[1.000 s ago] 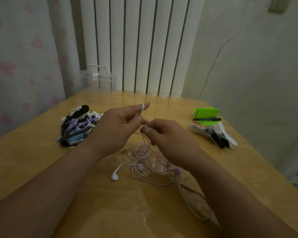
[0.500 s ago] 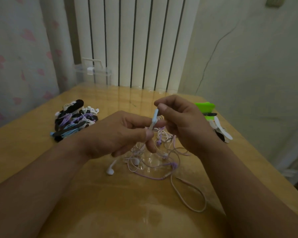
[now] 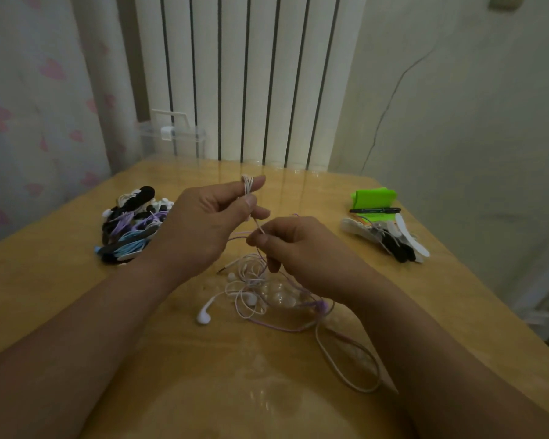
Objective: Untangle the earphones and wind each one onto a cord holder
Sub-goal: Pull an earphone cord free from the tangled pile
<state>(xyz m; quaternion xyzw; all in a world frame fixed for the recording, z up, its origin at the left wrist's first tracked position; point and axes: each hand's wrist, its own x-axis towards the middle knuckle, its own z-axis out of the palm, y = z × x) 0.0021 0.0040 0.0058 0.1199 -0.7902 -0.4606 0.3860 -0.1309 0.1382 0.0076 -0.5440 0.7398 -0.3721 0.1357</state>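
My left hand (image 3: 200, 229) is raised above the table and pinches a small cord holder (image 3: 247, 185) with pale cord wound on it, between thumb and forefinger. Just to its right and lower, my right hand (image 3: 301, 251) pinches the same pale earphone cord (image 3: 260, 228), which runs taut up to the holder. Below both hands a tangle of white and purple earphones (image 3: 254, 286) lies on the wooden table (image 3: 61, 296), with a white earbud (image 3: 203, 316) at its left and a loose cord loop (image 3: 346, 365) trailing toward me.
A pile of wound earphones (image 3: 130, 226) in black, purple and blue lies at the left. At the right sit spare black and white cord holders (image 3: 390, 239), a black pen (image 3: 374, 210) and a green object (image 3: 373, 198). A clear plastic box (image 3: 171, 137) stands at the back by the radiator.
My right hand has dropped from beside the holder to below it, drawing the cord down. My left hand still grips the holder, which shows more turns of cord.
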